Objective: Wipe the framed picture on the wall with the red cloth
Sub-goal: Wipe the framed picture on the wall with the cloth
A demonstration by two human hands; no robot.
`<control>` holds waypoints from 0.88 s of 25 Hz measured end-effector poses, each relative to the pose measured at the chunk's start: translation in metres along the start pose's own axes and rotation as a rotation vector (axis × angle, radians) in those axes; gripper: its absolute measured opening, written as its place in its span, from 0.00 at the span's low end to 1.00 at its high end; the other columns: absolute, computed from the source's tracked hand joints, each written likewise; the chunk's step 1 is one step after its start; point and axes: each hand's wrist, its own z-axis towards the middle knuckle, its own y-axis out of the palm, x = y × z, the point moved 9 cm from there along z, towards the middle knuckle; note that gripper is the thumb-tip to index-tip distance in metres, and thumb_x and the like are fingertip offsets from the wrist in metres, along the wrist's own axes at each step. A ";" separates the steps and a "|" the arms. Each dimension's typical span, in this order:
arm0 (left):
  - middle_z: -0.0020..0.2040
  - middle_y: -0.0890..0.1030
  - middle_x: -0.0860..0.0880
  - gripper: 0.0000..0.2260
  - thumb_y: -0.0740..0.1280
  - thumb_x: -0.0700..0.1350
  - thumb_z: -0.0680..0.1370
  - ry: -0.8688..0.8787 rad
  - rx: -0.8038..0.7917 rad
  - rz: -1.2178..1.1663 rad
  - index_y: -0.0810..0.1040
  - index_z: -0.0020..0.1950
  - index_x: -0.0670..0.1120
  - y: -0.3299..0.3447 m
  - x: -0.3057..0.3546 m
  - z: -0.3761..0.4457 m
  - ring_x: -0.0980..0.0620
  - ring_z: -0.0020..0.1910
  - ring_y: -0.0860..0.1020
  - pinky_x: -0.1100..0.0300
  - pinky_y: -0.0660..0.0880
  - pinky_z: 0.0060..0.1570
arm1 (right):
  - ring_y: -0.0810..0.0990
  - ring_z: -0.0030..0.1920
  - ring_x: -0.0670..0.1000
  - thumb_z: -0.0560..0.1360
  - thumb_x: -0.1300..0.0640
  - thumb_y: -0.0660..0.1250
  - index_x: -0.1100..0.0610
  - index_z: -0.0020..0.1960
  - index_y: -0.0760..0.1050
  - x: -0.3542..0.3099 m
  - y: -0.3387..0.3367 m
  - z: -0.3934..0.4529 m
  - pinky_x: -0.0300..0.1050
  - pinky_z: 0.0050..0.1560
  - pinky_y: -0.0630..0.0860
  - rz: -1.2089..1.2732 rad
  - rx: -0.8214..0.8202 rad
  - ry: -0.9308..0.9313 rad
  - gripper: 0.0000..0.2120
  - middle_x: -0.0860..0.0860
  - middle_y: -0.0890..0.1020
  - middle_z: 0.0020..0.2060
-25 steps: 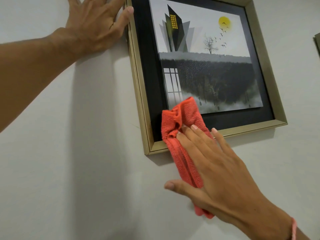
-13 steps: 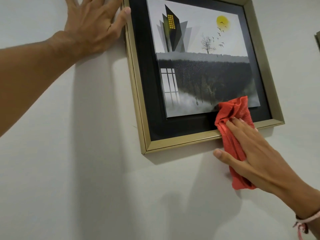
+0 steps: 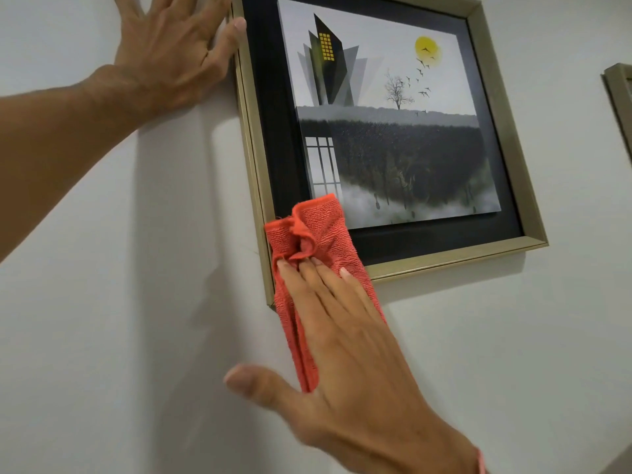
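A framed picture (image 3: 393, 131) with a gold frame and black mat hangs on a white wall; it shows a dark building, a yellow sun and a bare tree. The red cloth (image 3: 314, 234) lies bunched over the frame's lower left corner and hangs down the wall. My right hand (image 3: 345, 354) presses the cloth flat against that corner, fingers together, thumb spread out to the left. My left hand (image 3: 167, 53) lies flat on the wall at the frame's upper left edge, fingers spread, thumb touching the frame.
The gold edge of a second frame (image 3: 619, 100) shows at the far right. Bare white wall (image 3: 136, 302) surrounds the picture below and to the left.
My right hand has swept the cloth from the lower left to the lower right of the frame, then back to the lower left corner. My left hand has stayed in place.
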 end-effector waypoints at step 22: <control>0.83 0.60 0.37 0.31 0.53 0.56 0.85 -0.059 0.267 -0.389 0.59 0.83 0.38 -0.053 0.029 -0.090 0.40 0.84 0.58 0.40 0.54 0.82 | 0.75 0.51 0.52 0.73 0.53 0.72 0.50 0.50 0.78 -0.005 -0.077 0.099 0.52 0.57 0.71 -0.412 -0.053 -0.337 0.06 0.48 0.80 0.45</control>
